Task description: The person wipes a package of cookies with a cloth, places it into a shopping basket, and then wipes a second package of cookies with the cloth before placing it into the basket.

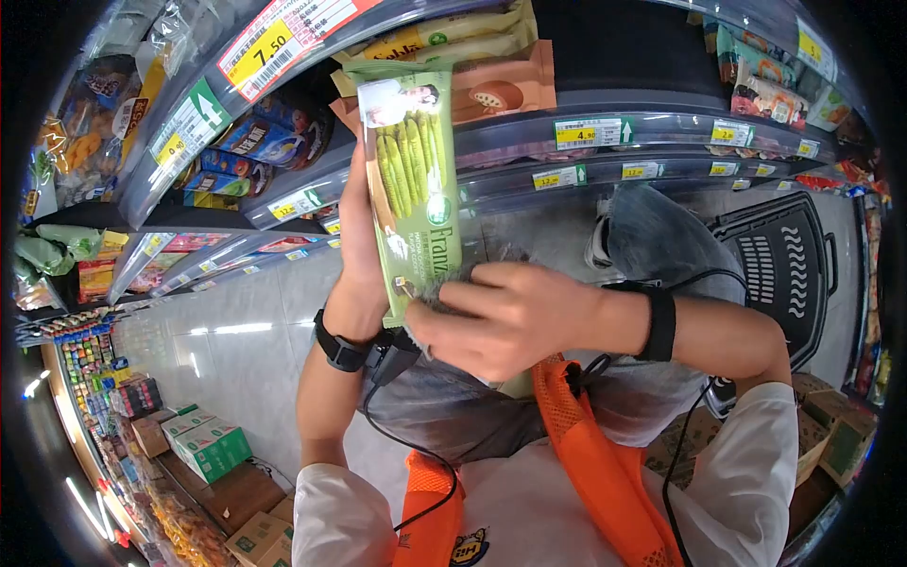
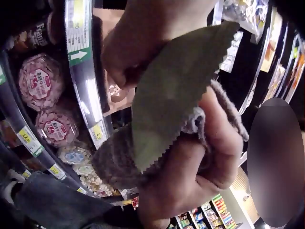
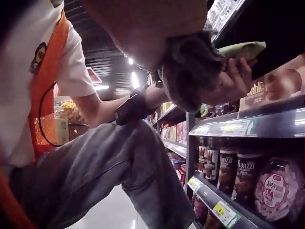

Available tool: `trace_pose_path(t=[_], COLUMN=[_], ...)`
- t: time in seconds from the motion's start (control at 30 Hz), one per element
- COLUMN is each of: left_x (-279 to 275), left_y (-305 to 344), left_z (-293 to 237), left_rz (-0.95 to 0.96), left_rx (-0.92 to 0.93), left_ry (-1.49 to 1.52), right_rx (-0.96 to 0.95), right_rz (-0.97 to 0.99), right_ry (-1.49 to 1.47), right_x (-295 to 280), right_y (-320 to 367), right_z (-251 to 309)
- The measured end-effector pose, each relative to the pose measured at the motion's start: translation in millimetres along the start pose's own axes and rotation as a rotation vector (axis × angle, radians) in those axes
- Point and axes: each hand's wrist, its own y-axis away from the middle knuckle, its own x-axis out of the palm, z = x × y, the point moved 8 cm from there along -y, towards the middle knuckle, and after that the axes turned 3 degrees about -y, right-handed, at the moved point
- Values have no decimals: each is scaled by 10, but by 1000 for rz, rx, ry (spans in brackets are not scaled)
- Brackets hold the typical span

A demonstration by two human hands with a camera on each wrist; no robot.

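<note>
A green packet of Franzzi cookies (image 1: 408, 189) stands nearly upright before the shelf in the head view. My left hand (image 1: 361, 250) holds it from behind along its left edge. The right hand (image 1: 515, 307) is at the packet's lower end, fingers curled. In the left wrist view, that hand grips a grey cloth (image 2: 196, 119), close against the packet's serrated end (image 2: 178, 90). The right wrist view has the bunched cloth (image 3: 188, 76) below the right hand, with the left hand's fingers (image 3: 240, 76) under the packet.
Brown packets (image 1: 501, 85) lie on the shelf behind, with price labels along the shelf edge (image 1: 680, 129). Lower down are pink-filled tubs (image 2: 42, 83) and Franzzi canisters (image 3: 245, 171). A black plastic basket (image 1: 770, 274) is on the floor at the right; green boxes (image 1: 208, 446) stand at the left.
</note>
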Motion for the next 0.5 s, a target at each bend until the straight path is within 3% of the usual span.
trace_pose_path(t=[0.07,0.13,0.23,0.37,0.4,0.5], left_x=[55,130,-13,-41,-58,-51], left_y=[10,-10,88,34,39,3], left_z=[-30,-83,-54,-53,-78,-112], left_rz=[195,434,-38,233,221,255], left_rx=[-14,-66,5,-3,13,20], left_ry=[83,216,74,273,124,113], right_rx=[-9,98,164,203,197,47], right_rz=[7,-71,-201,-162,-148,-6], right_ry=[-24,-44,17,22,4,-116], right_x=[-82,-224,-395,-343,-292,-53], right_y=[-2,-14,-12,1,5,28], right_z=[-115,-321,-713,-667,-576,-132])
